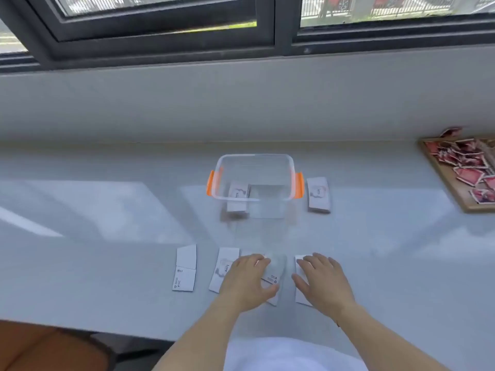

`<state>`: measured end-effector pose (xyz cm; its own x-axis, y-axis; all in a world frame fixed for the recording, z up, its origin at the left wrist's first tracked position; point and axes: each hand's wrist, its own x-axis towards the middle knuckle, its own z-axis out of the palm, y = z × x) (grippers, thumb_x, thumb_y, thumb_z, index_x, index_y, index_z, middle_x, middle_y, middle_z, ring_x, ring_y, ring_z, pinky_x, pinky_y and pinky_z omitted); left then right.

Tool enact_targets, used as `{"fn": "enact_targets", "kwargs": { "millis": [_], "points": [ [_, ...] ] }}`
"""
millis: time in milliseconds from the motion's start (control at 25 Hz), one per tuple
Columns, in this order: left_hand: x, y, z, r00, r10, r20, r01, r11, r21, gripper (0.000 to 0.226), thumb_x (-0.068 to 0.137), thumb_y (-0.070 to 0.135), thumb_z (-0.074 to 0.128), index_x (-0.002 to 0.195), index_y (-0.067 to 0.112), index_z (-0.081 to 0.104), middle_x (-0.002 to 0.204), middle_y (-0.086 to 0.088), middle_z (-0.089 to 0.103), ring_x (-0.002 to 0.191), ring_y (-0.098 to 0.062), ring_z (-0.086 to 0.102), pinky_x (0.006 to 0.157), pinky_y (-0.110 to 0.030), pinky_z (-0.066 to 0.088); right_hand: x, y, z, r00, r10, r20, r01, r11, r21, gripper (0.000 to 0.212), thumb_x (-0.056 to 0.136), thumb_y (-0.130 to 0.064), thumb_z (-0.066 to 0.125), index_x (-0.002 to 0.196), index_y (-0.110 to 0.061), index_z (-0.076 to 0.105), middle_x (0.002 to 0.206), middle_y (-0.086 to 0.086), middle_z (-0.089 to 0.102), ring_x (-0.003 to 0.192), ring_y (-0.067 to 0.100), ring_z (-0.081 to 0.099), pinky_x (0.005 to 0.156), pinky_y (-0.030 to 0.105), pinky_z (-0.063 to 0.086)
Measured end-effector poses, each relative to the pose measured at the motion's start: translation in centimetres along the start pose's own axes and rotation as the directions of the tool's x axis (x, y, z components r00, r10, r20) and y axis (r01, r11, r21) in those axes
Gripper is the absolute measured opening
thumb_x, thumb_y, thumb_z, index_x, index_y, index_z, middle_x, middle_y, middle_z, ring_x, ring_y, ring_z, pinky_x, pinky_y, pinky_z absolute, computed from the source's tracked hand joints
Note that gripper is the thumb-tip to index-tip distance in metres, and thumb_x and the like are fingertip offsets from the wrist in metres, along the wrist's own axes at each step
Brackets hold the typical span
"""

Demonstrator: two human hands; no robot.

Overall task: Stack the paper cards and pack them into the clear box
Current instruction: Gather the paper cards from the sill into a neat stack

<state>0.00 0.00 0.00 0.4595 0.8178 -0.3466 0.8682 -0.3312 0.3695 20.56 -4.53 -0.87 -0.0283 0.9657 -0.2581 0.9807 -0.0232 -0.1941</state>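
A clear box [255, 159] with orange side clips stands at the middle of the white table, with a stack of white cards [237, 195] inside at its left. Another card stack [318, 194] lies just right of the box. Near me, a row of white paper cards lies flat: one at the far left [184, 268], a "love" card [224, 266], a blurred card [273, 273] and one at the right [299, 262]. My left hand [247, 279] grips the blurred card's left side. My right hand [322, 279] rests flat on the right card, fingers spread.
A wooden tray [443, 180] holding several red and white pieces sits at the right edge of the table. A grey sill and dark window frame [281, 38] run behind the table. An orange-brown seat [40, 346] shows at the lower left.
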Motion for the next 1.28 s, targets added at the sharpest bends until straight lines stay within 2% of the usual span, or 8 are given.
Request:
{"fn": "enact_targets", "kwargs": {
  "millis": [160,280,360,480,680,880,1040,1280],
  "points": [
    [1.1,-0.5,-0.5,0.999,0.03,-0.027,-0.027,0.996,0.083,0.06,0.086,0.049,0.053,0.139,0.024,0.042,0.144,0.003,0.043,0.134,-0.02,0.035,0.115,-0.033,0.02,0.2,0.7,0.0,1.0,0.013,-0.001,-0.013,0.996,-0.088,0.041,0.095,-0.05,0.032,0.12,-0.025,0.054,0.128,-0.007,0.054,0.121,0.019,0.043,0.1,0.036,0.032],
    [2.1,-0.7,-0.9,0.999,0.034,0.011,-0.036,0.986,0.164,0.055,0.086,0.038,0.055,0.138,0.022,0.043,0.139,-0.002,0.045,0.129,-0.023,0.039,0.113,-0.035,0.024,0.3,0.6,-0.5,0.991,0.127,0.032,-0.118,0.973,-0.198,0.043,0.092,-0.057,0.034,0.11,-0.023,0.054,0.114,-0.004,0.057,0.102,0.022,0.049,0.077,0.036,0.034],
    [2.7,-0.9,-1.4,1.0,0.024,0.017,-0.027,0.974,0.226,0.051,0.086,0.032,0.056,0.135,0.022,0.044,0.134,-0.004,0.045,0.124,-0.025,0.042,0.109,-0.037,0.028,0.4,0.2,-0.6,0.966,0.247,0.08,-0.226,0.952,-0.208,0.051,0.088,-0.063,0.038,0.114,-0.02,0.048,0.111,-0.003,0.055,0.098,0.023,0.051,0.071,0.037,0.031],
    [3.5,-0.8,-1.7,0.999,0.018,0.051,-0.032,0.958,0.285,0.046,0.087,0.028,0.058,0.131,0.021,0.045,0.132,-0.005,0.044,0.122,-0.026,0.042,0.107,-0.038,0.03,0.8,-0.7,-0.4,0.903,0.4,0.154,-0.384,0.915,-0.124,0.068,0.083,-0.065,0.048,0.125,-0.014,0.036,0.116,-0.001,0.053,0.097,0.024,0.056,0.067,0.037,0.034],
    [4.4,-0.9,-1.7,0.998,0.014,0.058,-0.03,0.957,0.288,0.045,0.089,0.026,0.058,0.131,0.018,0.044,0.129,-0.007,0.045,0.121,-0.027,0.042,0.103,-0.038,0.034,1.6,-1.5,-0.5,0.837,0.494,0.233,-0.537,0.825,0.179,0.059,0.08,-0.043,0.067,0.118,-0.011,0.035,0.116,0.006,0.047,0.085,0.031,0.061,0.059,0.032,0.039],
    [4.6,-0.9,-1.9,0.999,0.008,0.035,-0.015,0.981,0.194,0.042,0.085,0.026,0.066,0.121,0.019,0.045,0.119,-0.007,0.045,0.108,-0.028,0.047,0.096,-0.037,0.038,1.6,-0.2,-0.5,0.837,0.482,0.258,-0.546,0.722,0.425,0.068,0.073,-0.033,0.075,0.125,-0.021,0.033,0.115,0.007,0.05,0.095,0.031,0.056,0.065,0.035,0.043],
    [4.3,-1.3,-2.2,1.0,0.021,-0.01,-0.021,0.998,0.062,0.029,0.088,0.009,0.056,0.114,0.021,0.052,0.111,-0.005,0.045,0.088,-0.026,0.051,0.097,-0.033,0.035,1.5,1.6,-0.7,0.86,0.414,0.3,-0.511,0.716,0.476,0.045,0.077,-0.028,0.068,0.116,-0.033,0.046,0.1,0.0,0.061,0.095,0.027,0.054,0.067,0.037,0.049],
    [5.1,0.6,-3.1,0.994,0.077,0.075,-0.051,0.954,-0.296,0.026,0.09,0.002,0.051,0.09,0.024,0.065,0.096,0.004,0.042,0.088,-0.019,0.055,0.081,-0.037,0.049,1.9,2.9,-2.0,0.904,0.267,0.334,-0.427,0.605,0.672,0.025,0.088,-0.018,0.055,0.108,-0.031,0.063,0.081,-0.004,0.063,0.07,0.014,0.057,0.063,0.03,0.046]
  ]
}}
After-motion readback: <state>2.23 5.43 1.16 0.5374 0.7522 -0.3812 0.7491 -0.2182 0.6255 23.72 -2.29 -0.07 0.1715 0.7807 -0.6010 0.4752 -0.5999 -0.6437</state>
